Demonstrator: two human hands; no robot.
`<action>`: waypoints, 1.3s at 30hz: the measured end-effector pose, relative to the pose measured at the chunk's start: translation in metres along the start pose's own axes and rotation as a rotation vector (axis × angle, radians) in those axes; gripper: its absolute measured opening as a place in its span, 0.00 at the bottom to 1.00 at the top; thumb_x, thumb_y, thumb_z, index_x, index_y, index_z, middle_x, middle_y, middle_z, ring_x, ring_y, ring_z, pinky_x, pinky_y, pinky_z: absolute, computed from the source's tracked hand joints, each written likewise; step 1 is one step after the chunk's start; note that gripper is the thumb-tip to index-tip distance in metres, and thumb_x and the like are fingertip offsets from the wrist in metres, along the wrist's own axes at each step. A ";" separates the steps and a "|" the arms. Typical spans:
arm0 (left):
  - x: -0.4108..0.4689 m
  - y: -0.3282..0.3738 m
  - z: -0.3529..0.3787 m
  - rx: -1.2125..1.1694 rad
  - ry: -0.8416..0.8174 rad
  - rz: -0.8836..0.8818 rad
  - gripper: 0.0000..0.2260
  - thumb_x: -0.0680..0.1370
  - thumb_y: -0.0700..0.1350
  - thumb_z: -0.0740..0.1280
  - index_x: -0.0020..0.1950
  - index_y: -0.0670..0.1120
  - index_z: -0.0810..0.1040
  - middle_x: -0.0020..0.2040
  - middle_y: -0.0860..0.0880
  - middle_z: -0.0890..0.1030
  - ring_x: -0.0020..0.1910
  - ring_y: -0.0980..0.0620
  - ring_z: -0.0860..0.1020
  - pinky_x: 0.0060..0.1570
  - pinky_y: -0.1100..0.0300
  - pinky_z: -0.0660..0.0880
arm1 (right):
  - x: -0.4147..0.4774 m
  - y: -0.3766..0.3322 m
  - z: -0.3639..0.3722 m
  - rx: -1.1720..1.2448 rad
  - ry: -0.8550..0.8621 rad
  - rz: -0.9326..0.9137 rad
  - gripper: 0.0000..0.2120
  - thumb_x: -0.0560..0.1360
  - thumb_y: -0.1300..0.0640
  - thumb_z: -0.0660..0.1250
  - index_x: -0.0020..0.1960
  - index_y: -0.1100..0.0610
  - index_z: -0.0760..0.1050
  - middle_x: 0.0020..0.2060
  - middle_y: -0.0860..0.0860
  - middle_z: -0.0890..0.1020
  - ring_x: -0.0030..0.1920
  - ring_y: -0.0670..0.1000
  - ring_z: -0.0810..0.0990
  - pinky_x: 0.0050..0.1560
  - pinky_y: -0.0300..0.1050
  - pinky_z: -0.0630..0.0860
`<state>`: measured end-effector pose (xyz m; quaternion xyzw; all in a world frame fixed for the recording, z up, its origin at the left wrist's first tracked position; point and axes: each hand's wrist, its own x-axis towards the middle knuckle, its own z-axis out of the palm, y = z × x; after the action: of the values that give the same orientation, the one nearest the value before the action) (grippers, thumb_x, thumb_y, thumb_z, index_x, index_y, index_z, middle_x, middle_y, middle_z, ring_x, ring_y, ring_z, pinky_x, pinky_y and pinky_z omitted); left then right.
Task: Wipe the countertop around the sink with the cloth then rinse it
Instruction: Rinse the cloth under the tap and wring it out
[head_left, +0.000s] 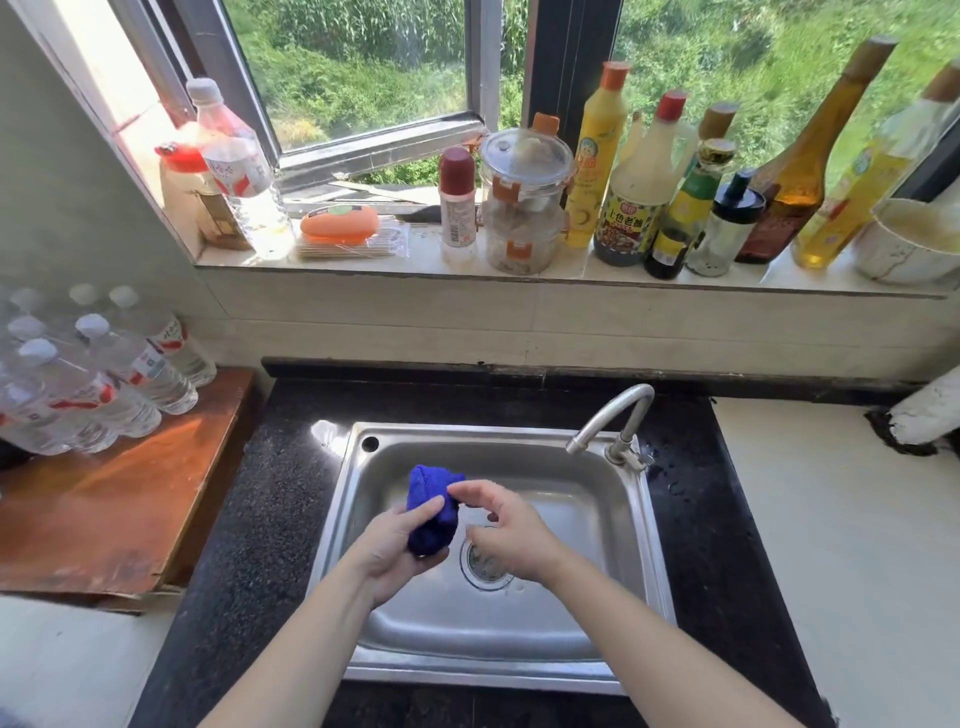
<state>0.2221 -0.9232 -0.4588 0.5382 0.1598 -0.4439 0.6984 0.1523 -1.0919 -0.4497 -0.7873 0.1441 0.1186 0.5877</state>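
Observation:
A bunched blue cloth (429, 506) hangs over the steel sink (597, 639). My left hand (397, 545) grips its lower part from the left and below. My right hand (504, 530) is just to the right of the cloth, its fingertips touching or pinching the upper right edge; I cannot tell which. The faucet (615, 415) stands at the sink's back right corner with its spout turned toward the basin, and no water stream shows. Black speckled countertop (270, 499) surrounds the sink.
A wooden board (119, 509) with several water bottles (93, 384) lies left of the countertop. The windowsill (415, 267) above carries several sauce bottles, jars and an orange soap box. A white counter (841, 545) lies to the right.

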 end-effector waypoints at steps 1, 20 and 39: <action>0.000 0.001 -0.001 0.006 -0.011 0.021 0.19 0.72 0.47 0.74 0.60 0.42 0.79 0.48 0.46 0.82 0.43 0.51 0.77 0.42 0.58 0.76 | 0.001 0.000 -0.004 0.047 0.007 0.018 0.25 0.73 0.72 0.61 0.65 0.52 0.73 0.60 0.42 0.81 0.58 0.33 0.77 0.53 0.26 0.69; -0.019 0.055 0.017 0.634 -0.260 0.143 0.23 0.73 0.49 0.74 0.63 0.39 0.74 0.41 0.48 0.78 0.35 0.55 0.73 0.33 0.63 0.67 | 0.021 0.020 -0.005 -0.483 0.183 -0.317 0.58 0.64 0.43 0.80 0.80 0.38 0.43 0.73 0.50 0.55 0.70 0.49 0.63 0.66 0.43 0.71; 0.005 0.020 -0.003 0.877 0.160 0.708 0.16 0.77 0.39 0.72 0.60 0.57 0.81 0.49 0.50 0.83 0.50 0.58 0.81 0.51 0.72 0.74 | 0.034 -0.009 -0.028 -0.662 0.098 0.115 0.11 0.70 0.47 0.64 0.34 0.53 0.72 0.33 0.49 0.79 0.40 0.59 0.77 0.39 0.45 0.68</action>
<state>0.2411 -0.9217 -0.4515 0.8304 -0.1773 -0.1654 0.5016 0.1875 -1.1195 -0.4459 -0.9307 0.1700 0.1540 0.2851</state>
